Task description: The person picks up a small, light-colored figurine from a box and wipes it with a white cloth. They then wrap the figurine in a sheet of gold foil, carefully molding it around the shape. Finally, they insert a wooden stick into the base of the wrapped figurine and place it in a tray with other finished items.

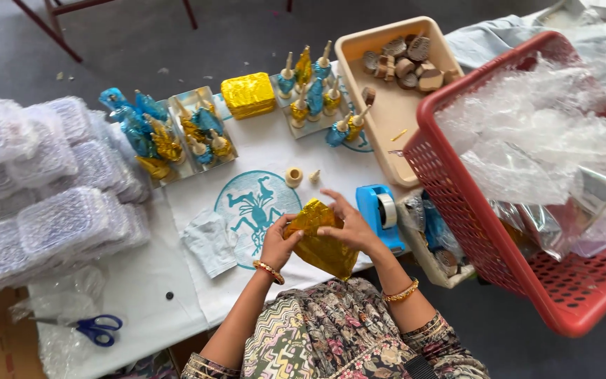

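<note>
Both my hands hold a sheet of gold foil [320,242] crumpled around something I cannot see, just above the white cloth [198,210] on the table. My left hand [280,242] grips its left side. My right hand [345,223] presses on its top and right side. A small wooden ring [293,176] and a tiny wooden cone [314,175] lie on the cloth beyond my hands. Farther back stand trays of small objects wrapped in blue and gold foil [194,133].
A blue tape dispenser [379,210] sits right of my hands. A red basket [527,175] of clear plastic wrap fills the right. A beige tray [394,105] holds wooden pieces. Clear plastic boxes [43,182] are stacked left; blue scissors [96,328] lie near the front.
</note>
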